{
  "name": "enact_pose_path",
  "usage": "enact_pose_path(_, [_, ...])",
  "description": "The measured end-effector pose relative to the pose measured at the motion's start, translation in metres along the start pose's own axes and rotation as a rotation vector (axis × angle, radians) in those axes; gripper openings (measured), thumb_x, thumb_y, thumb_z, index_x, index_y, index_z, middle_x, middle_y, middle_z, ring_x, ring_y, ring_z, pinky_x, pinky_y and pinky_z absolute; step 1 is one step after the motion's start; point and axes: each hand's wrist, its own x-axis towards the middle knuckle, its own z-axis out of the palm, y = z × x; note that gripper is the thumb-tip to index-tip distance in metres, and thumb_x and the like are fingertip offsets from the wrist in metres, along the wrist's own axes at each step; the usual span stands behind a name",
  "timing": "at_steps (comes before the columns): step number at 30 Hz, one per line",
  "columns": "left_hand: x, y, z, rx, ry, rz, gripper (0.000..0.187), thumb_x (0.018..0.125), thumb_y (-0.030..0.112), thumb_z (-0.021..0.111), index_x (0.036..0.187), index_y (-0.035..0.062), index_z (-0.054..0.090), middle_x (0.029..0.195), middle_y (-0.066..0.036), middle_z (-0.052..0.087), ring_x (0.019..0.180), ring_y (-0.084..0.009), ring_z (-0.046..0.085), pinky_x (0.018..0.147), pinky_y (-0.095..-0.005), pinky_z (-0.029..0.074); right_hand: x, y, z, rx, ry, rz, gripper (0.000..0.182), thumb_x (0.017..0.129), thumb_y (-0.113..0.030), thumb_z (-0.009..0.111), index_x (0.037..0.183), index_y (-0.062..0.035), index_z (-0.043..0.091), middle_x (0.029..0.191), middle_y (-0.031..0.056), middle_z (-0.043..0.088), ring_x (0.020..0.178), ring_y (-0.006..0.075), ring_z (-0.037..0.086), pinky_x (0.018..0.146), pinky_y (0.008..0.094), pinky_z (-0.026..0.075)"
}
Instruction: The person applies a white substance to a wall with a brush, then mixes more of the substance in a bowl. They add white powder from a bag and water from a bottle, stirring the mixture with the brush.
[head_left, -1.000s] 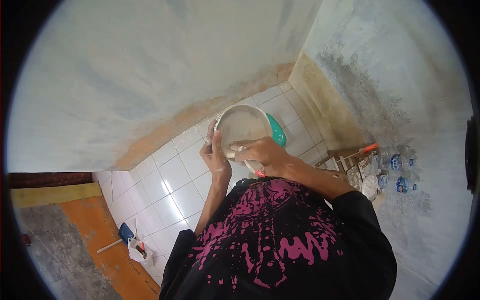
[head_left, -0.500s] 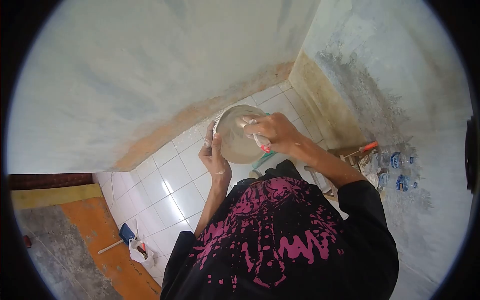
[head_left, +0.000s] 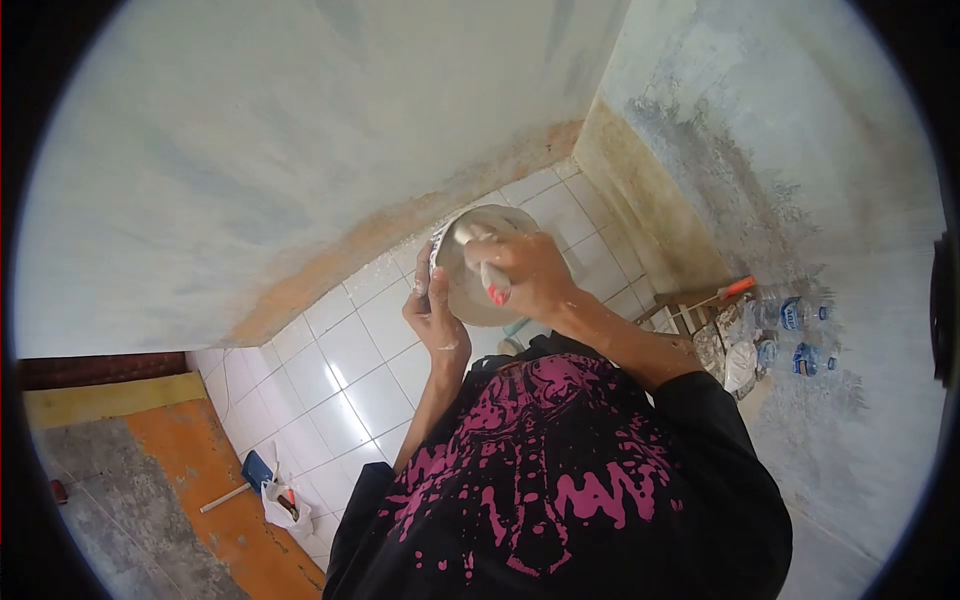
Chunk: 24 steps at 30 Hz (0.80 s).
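My left hand [head_left: 434,312] grips the rim of a round bowl [head_left: 465,290] smeared with pale grey paste, held at chest height. My right hand [head_left: 530,272] is inside the bowl, closed around a small tool [head_left: 493,284] with a red handle end, whose blade is coated in the paste. A black shirt with pink splashes [head_left: 560,470] fills the bottom of the view.
A pale plastered wall [head_left: 300,130] meets white floor tiles [head_left: 350,360] ahead; another stained wall [head_left: 800,180] stands on the right. Water bottles [head_left: 800,335] and an orange-handled tool [head_left: 735,288] lie on a wooden stool at right. A blue scoop and a plastic bag [head_left: 275,495] rest on the floor at left.
My right hand has moved the tool across the inside of the bowl, from its near edge up and over to the middle. The bowl has tilted and hides the green container behind it.
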Motion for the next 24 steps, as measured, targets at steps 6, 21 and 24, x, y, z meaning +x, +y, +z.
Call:
enact_pose_path(6, [0.004,0.005,-0.011,-0.075,-0.011,-0.078,0.049,0.098,0.027,0.058,0.132,-0.0092,0.054,0.110,-0.013,0.068,0.095,-0.0132,0.061,0.088,-0.0282,0.048,-0.011,0.009,0.005,0.114,-0.189,-0.250,0.018,0.066,-0.014,0.073,0.083,-0.0102,0.067,0.112,0.0124,0.069,0.096,0.0289,0.068,0.079,0.0393,0.055])
enact_pose_path(21, [0.000,0.009,-0.012,-0.112,-0.010,-0.101,0.053,0.096,0.030,0.062,0.129,-0.0118,0.055,0.120,-0.016,0.064,0.105,-0.0157,0.060,0.095,-0.0317,0.046,-0.006,0.025,-0.024,0.211,-0.148,-0.174,0.026,0.069,-0.008,0.065,0.095,-0.0103,0.072,0.096,0.0109,0.072,0.085,0.0323,0.067,0.071,0.0380,0.053])
enact_pose_path(24, [0.003,0.015,-0.009,-0.132,0.031,-0.097,0.055,0.096,0.030,0.062,0.132,-0.0111,0.052,0.122,-0.016,0.064,0.107,-0.0164,0.060,0.096,-0.0324,0.046,-0.015,0.030,-0.020,0.182,-0.236,-0.133,0.026,0.071,-0.011,0.068,0.097,-0.0080,0.072,0.100,0.0131,0.072,0.087,0.0314,0.069,0.073,0.0366,0.054])
